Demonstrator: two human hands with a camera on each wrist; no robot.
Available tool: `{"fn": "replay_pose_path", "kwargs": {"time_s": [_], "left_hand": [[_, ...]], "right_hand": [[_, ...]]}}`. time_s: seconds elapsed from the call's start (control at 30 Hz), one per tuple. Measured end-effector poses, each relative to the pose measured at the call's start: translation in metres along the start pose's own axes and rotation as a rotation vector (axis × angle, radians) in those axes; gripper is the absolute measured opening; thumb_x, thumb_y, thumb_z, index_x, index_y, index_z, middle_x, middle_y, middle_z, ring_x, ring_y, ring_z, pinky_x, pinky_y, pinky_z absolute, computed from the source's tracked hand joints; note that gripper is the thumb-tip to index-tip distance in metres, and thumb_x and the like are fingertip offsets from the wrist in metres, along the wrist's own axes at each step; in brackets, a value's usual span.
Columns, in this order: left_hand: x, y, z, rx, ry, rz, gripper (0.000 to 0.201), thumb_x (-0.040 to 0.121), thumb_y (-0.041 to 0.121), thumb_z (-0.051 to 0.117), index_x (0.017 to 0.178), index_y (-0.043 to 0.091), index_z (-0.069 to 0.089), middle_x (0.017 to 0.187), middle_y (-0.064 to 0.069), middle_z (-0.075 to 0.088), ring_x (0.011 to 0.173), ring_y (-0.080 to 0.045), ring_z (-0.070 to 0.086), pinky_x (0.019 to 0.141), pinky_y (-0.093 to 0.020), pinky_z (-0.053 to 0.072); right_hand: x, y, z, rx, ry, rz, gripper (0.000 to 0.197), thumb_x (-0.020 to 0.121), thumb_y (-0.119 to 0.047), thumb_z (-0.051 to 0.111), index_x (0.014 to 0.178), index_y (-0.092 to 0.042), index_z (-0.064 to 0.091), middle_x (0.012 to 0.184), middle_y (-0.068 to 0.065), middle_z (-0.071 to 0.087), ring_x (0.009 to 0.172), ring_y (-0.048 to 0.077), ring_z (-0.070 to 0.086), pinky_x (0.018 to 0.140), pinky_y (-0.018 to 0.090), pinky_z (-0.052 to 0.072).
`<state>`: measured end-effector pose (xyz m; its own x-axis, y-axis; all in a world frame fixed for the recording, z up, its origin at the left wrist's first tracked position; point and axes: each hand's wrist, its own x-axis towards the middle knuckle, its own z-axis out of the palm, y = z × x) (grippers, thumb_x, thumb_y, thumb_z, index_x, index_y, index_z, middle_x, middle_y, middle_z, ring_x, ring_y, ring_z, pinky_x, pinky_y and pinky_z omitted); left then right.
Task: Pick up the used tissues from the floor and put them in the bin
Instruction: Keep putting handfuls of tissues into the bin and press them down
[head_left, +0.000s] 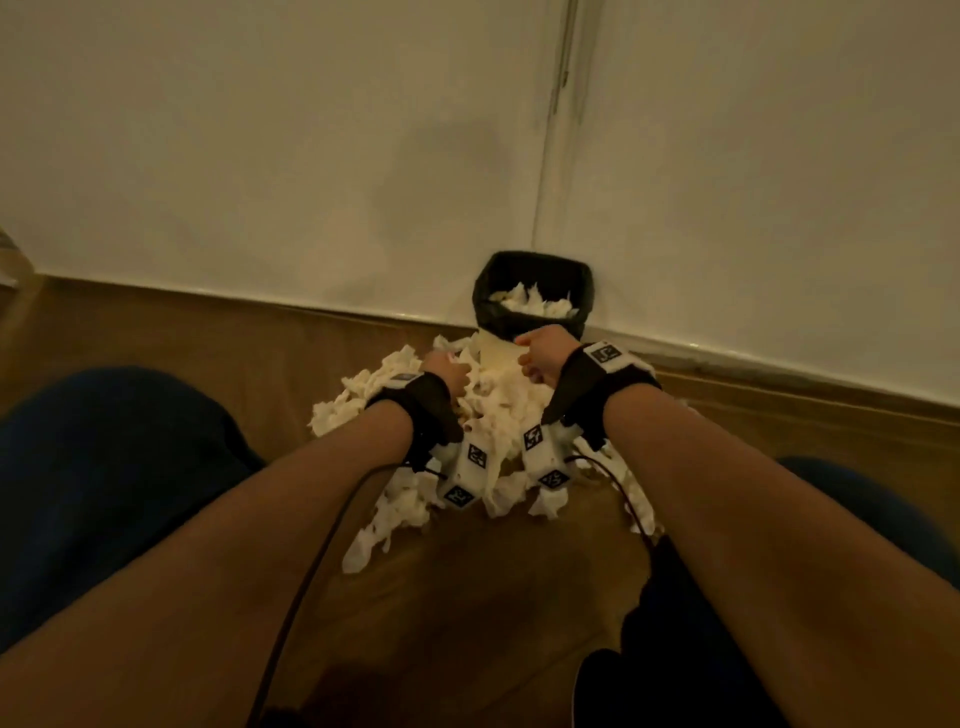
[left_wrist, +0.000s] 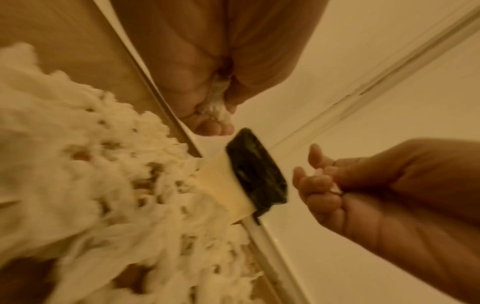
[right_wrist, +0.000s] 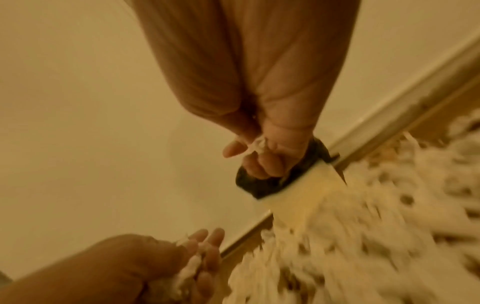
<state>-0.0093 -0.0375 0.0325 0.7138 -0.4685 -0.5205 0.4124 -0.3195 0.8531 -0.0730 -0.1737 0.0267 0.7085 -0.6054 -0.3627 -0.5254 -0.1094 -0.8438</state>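
A heap of crumpled white tissues (head_left: 483, 441) lies on the wooden floor in front of a small bin (head_left: 532, 270) with a black liner, which stands against the wall and holds several tissues. My left hand (head_left: 449, 370) hovers over the heap's far left side, fingers curled round a wad of tissue (left_wrist: 218, 102). My right hand (head_left: 535, 358) is just before the bin's front rim and pinches a small scrap of tissue (right_wrist: 255, 146). Both wrist views show the bin (left_wrist: 254, 170) (right_wrist: 259, 185) close ahead, the heap (left_wrist: 103, 164) (right_wrist: 363, 226) beside it, and the other hand.
A white wall (head_left: 311, 156) with a pale skirting board (head_left: 779, 364) runs behind the bin. My knees in dark trousers (head_left: 104, 467) flank the heap. Thin cables (head_left: 322, 545) trail from both wrist straps. A dark object (head_left: 675, 649) lies on the floor at the lower right.
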Motion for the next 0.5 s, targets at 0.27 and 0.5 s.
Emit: {"fn": "replay_pose_path", "kwargs": {"time_s": [0.27, 0.5], "left_hand": [[-0.005, 0.083, 0.057, 0.063, -0.231, 0.223, 0.030, 0.100, 0.015, 0.028, 0.074, 0.014, 0.043, 0.057, -0.003, 0.032, 0.041, -0.011, 0.026, 0.042, -0.011, 0.024], [0.035, 0.094, 0.055, 0.512, 0.133, 0.622, 0.064, 0.100, 0.044, 0.019, 0.060, 0.009, 0.055, 0.067, -0.008, 0.053, 0.065, -0.024, 0.050, 0.065, -0.030, 0.036]], "right_hand": [[-0.006, -0.050, -0.081, 0.342, 0.212, -0.157, 0.016, 0.100, -0.007, 0.037, 0.105, 0.001, 0.050, 0.070, 0.020, 0.059, 0.047, 0.021, 0.061, 0.049, 0.027, 0.050], [0.015, -0.038, -0.082, 0.463, 0.297, -0.141, 0.012, 0.099, -0.011, 0.044, 0.101, -0.003, 0.053, 0.067, 0.015, 0.060, 0.037, 0.009, 0.059, 0.047, 0.025, 0.050]]}}
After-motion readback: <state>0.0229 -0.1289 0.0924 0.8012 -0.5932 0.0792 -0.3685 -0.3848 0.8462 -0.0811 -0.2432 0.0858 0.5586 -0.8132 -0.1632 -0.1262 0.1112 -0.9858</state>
